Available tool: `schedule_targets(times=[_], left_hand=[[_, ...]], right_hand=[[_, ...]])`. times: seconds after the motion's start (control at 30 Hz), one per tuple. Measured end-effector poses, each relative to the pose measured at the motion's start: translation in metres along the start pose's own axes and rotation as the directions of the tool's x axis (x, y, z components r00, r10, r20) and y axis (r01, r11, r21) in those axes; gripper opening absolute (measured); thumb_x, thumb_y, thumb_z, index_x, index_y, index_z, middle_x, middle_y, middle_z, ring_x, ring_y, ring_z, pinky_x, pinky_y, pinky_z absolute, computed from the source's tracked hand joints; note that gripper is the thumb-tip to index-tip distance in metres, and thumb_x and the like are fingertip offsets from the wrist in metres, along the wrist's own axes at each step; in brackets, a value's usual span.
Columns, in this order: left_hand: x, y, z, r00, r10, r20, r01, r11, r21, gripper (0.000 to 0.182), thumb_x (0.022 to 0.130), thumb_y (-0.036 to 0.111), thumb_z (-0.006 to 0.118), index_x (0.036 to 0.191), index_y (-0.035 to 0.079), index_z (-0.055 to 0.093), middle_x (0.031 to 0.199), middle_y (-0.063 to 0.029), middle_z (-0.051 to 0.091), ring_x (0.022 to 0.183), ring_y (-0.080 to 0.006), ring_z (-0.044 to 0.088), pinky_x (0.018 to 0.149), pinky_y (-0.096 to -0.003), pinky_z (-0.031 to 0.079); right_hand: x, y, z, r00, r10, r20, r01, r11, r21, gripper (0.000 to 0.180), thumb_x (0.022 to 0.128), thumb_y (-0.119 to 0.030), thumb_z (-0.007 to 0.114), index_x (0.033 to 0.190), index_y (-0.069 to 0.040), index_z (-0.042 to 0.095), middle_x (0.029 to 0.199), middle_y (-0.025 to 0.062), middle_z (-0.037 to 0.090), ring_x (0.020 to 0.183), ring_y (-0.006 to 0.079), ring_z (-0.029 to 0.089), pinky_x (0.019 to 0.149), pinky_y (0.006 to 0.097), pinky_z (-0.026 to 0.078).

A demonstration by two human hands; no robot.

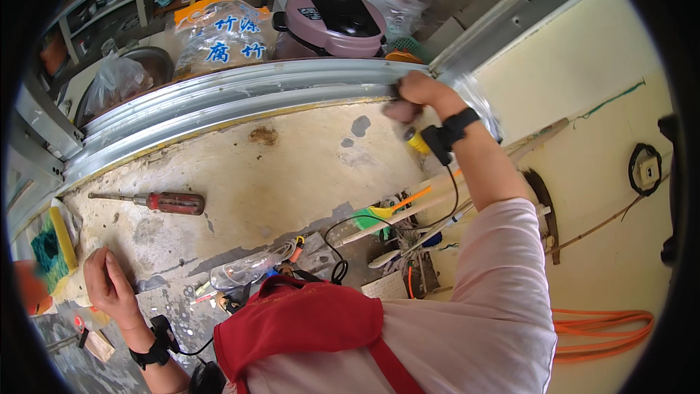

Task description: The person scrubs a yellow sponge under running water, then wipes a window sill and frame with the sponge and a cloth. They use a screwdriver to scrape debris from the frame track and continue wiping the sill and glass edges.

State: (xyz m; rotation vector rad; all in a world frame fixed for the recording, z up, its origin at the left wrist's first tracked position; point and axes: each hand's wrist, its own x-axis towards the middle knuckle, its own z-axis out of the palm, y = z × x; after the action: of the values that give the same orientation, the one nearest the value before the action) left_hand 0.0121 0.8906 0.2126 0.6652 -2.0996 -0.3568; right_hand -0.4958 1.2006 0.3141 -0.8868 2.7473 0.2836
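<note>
My right hand (422, 89) is closed around a small dark thing (402, 111) at the right end of the metal window track (246, 90). That thing is blurred and partly hidden, so its kind is unclear. Low at the left, my left hand (111, 286) is by the near edge of the pale sill (284, 167). It holds nothing, its fingers loosely curled with a gap at the thumb. A screwdriver (175, 203) with a red handle lies on the sill, its shaft pointing left. Near my right wrist is a small yellow object (418, 141).
Beyond the track stand a pink-and-black electric cooker (333, 22) and a printed plastic bag (221, 38). A yellow-edged sponge-like block (63, 238) is at far left. Brooms (377, 219) lean below the sill; orange hose (601, 334) is coiled at right.
</note>
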Motion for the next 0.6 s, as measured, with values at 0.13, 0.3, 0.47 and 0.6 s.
schedule_targets(times=[0.13,0.3,0.47,0.6], left_hand=[[0.0,0.0,0.0,1.0,-0.013,0.003,0.013,1.0,0.004,0.01,0.086,0.002,0.054,0.092,-0.003,0.06,0.086,-0.0144,0.06,0.077,-0.0265,0.057,0.072,-0.0314,0.045],[0.001,0.0,0.0,1.0,0.022,-0.009,-0.023,0.999,-0.026,0.009,0.084,0.003,0.055,0.09,-0.002,0.06,0.084,-0.0147,0.06,0.076,-0.0275,0.056,0.07,-0.0327,0.045],[0.001,0.003,-0.001,0.999,0.046,-0.009,-0.046,0.999,0.002,0.008,0.084,0.003,0.055,0.088,-0.002,0.061,0.083,-0.0144,0.06,0.076,-0.028,0.057,0.071,-0.0336,0.045],[0.002,0.004,-0.003,0.997,0.072,-0.004,-0.072,0.997,0.015,0.008,0.083,0.003,0.055,0.087,-0.002,0.06,0.082,-0.0141,0.06,0.076,-0.029,0.056,0.071,-0.034,0.045]], right_hand=[[-0.019,-0.078,0.007,0.96,-0.231,-0.156,0.223,0.973,-0.066,0.024,0.065,-0.023,0.064,0.061,0.001,0.063,0.062,0.0197,0.061,0.054,0.0299,0.061,0.054,0.037,0.05],[-0.046,-0.159,0.012,0.939,-0.329,-0.104,0.297,0.923,-0.244,0.016,0.067,-0.007,0.057,0.076,0.002,0.066,0.081,0.0215,0.064,0.072,0.0379,0.064,0.063,0.0406,0.052],[-0.062,-0.216,0.035,0.746,-0.418,-0.518,0.532,0.842,0.086,0.022,0.072,-0.003,0.056,0.093,0.004,0.058,0.088,0.0229,0.063,0.081,0.0366,0.062,0.071,0.04,0.051],[-0.058,-0.22,0.042,0.672,-0.375,-0.638,0.655,0.703,0.277,0.031,0.076,-0.006,0.057,0.107,-0.001,0.057,0.101,0.0246,0.059,0.091,0.0366,0.059,0.078,0.0409,0.048]])
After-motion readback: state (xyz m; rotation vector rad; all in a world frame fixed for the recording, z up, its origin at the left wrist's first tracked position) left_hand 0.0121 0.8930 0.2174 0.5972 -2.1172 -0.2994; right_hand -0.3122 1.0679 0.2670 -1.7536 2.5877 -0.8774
